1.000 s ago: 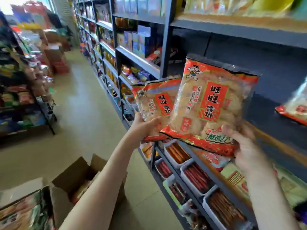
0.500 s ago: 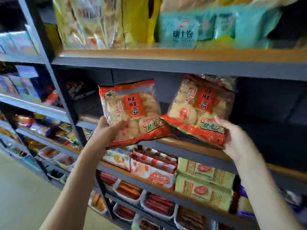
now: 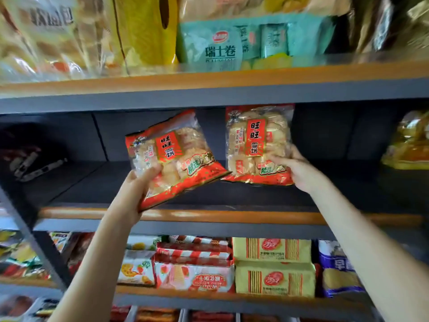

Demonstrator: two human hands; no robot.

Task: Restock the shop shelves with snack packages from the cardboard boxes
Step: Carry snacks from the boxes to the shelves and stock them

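Dark grey metal shelving fills the view, each board fronted by an orange strip, and the middle shelf [image 3: 185, 214] has a matte black board that is mostly bare. Two glossy, crinkled plastic snack packages sit in the hands over it, both clear-windowed with red and gold borders, showing pale, bumpy round rice crackers and a red label reading 旺旺 雪饼. The left hand [image 3: 137, 189] grips the left package [image 3: 176, 156] by its lower left corner, thumb across the front, holding it tilted above the shelf's front edge. The right hand [image 3: 299, 173] clasps the right package [image 3: 257, 145] at its lower right side, upright and deeper in, towards the middle of the board; whether its bottom seam touches the board cannot be told. The two packages' lower corners meet or overlap. Near the shelf's right edge lies a blurred golden pack [image 3: 411, 145]. On the shelf above stand a teal pack [image 3: 216, 49] printed 瑞士卷 and a smooth yellow bag [image 3: 144, 31]. Below are stacked yellow striped packs [image 3: 271, 249] and a red-and-white wafer pack [image 3: 192, 275].
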